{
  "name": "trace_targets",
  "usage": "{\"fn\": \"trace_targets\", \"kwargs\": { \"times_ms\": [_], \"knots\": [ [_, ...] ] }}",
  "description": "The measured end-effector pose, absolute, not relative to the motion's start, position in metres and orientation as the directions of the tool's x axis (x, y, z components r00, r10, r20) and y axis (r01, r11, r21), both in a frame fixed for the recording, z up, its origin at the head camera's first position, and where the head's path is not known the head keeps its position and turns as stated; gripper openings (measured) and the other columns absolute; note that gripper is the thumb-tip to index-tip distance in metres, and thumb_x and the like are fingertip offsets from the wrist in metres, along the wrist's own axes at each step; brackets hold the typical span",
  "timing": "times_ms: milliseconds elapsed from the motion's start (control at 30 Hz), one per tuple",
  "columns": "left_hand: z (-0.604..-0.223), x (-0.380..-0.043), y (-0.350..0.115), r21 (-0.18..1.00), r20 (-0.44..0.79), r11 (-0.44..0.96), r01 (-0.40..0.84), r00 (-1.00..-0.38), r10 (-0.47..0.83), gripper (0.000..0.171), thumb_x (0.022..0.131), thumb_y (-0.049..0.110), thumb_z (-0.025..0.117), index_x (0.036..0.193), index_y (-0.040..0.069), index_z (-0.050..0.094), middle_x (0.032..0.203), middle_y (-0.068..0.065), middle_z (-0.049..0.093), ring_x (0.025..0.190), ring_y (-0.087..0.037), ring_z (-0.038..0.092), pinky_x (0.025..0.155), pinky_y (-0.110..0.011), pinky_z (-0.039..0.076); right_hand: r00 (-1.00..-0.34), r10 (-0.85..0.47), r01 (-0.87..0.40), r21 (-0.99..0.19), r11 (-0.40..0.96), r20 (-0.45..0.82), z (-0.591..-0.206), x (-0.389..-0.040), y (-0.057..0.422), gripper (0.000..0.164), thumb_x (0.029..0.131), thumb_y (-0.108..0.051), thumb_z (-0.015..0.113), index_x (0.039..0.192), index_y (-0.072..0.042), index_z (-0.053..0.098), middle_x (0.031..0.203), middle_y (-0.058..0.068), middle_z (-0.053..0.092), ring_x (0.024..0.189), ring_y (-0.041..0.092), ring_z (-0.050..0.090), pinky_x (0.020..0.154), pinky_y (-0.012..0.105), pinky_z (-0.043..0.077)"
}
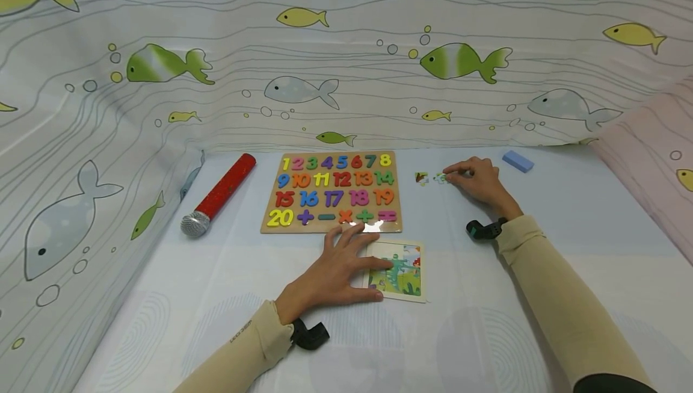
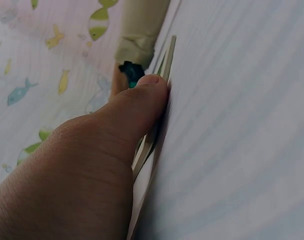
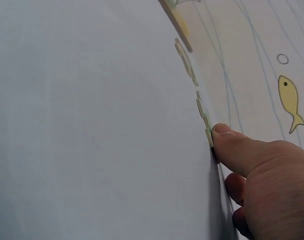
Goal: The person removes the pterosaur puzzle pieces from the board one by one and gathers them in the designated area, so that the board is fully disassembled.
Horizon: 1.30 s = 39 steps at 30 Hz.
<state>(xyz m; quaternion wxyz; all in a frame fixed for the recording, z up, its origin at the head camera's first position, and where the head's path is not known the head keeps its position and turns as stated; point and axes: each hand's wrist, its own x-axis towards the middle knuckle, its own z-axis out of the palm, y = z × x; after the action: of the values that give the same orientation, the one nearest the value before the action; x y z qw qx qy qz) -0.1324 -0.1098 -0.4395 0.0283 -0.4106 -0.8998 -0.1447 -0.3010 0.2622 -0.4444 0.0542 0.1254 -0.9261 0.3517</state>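
A small square jigsaw puzzle [image 1: 411, 287] in a pale frame lies near the middle, picturing a green dinosaur. My left hand [image 1: 338, 269] rests over its left side with fingers spread; in the left wrist view the thumb [image 2: 152, 82] lies against the frame's edge. At the right, my right hand [image 1: 479, 181] pinches a small puzzle piece [image 1: 439, 179] between thumb and index finger, low at the tabletop. Beside that piece, to its left, lies another puzzle piece [image 1: 421, 179] with brown and green print. Both pieces [image 3: 203, 112] appear edge-on in the right wrist view.
Behind the jigsaw is a wooden number board [image 1: 330, 194] with colourful numerals and signs. A red microphone [image 1: 224, 194] lies at the left. A blue block [image 1: 518, 161] sits beyond the right hand. A fish-printed cloth wall [image 1: 368, 98] rises behind.
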Motion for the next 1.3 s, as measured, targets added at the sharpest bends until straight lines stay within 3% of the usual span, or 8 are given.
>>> {"fn": "trace_targets", "kwargs": {
  "times_ms": [333, 500, 667, 867, 1300],
  "knots": [
    [-0.44, -0.132, -0.11, 0.232, 0.171, 0.621, 0.748, -0.66, 0.731, 0.055, 0.088, 0.07, 0.062, 0.138, 0.049, 0.059, 0.164, -0.001, 0.036, 0.156, -0.033, 0.019, 0.118, -0.066, 0.011, -0.958, -0.161, -0.279, -0.638, 0.718, 0.238, -0.449, -0.302, 0.261, 0.025, 0.097, -0.024, 0.068, 0.114, -0.008, 0.077, 0.105, 0.018, 0.063, 0.093, 0.032, 0.04, 0.083, 0.052, 0.02],
    [-0.44, -0.132, -0.11, 0.237, 0.174, 0.617, 0.75, -0.658, 0.733, 0.055, 0.088, 0.07, 0.062, 0.138, 0.048, 0.059, 0.164, -0.002, 0.036, 0.156, -0.033, 0.02, 0.118, -0.066, 0.012, -0.969, -0.123, -0.239, -0.679, 0.694, 0.216, -0.447, -0.3, 0.262, 0.03, 0.099, -0.03, 0.065, 0.12, -0.011, 0.075, 0.108, 0.018, 0.063, 0.091, 0.029, 0.042, 0.086, 0.052, 0.023],
    [-0.439, -0.132, -0.11, 0.232, 0.173, 0.619, 0.751, -0.658, 0.733, 0.055, 0.087, 0.07, 0.062, 0.138, 0.048, 0.059, 0.164, -0.002, 0.037, 0.156, -0.035, 0.02, 0.117, -0.066, 0.013, -0.977, -0.073, -0.198, -0.733, 0.65, 0.2, -0.446, -0.296, 0.265, 0.038, 0.102, -0.037, 0.062, 0.13, -0.013, 0.071, 0.116, 0.018, 0.062, 0.093, 0.023, 0.044, 0.083, 0.04, 0.033],
    [-0.44, -0.132, -0.109, 0.204, 0.185, 0.622, 0.756, -0.654, 0.734, 0.055, 0.088, 0.071, 0.061, 0.137, 0.048, 0.06, 0.163, -0.003, 0.038, 0.155, -0.036, 0.022, 0.116, -0.067, 0.014, -0.972, -0.047, -0.213, -0.776, 0.593, 0.231, -0.447, -0.288, 0.271, 0.037, 0.098, -0.04, 0.068, 0.127, -0.017, 0.074, 0.12, 0.01, 0.069, 0.091, 0.008, 0.053, 0.079, 0.027, 0.042],
    [-0.441, -0.134, -0.109, 0.184, 0.189, 0.627, 0.757, -0.653, 0.733, 0.056, 0.087, 0.073, 0.059, 0.138, 0.049, 0.059, 0.163, -0.002, 0.039, 0.155, -0.034, 0.021, 0.116, -0.067, 0.013, -0.961, -0.182, -0.276, -0.805, 0.525, 0.21, -0.44, -0.256, 0.269, 0.032, 0.093, -0.029, 0.076, 0.123, -0.016, 0.076, 0.113, 0.004, 0.071, 0.085, 0.01, 0.054, 0.071, 0.024, 0.041]
  ]
}}
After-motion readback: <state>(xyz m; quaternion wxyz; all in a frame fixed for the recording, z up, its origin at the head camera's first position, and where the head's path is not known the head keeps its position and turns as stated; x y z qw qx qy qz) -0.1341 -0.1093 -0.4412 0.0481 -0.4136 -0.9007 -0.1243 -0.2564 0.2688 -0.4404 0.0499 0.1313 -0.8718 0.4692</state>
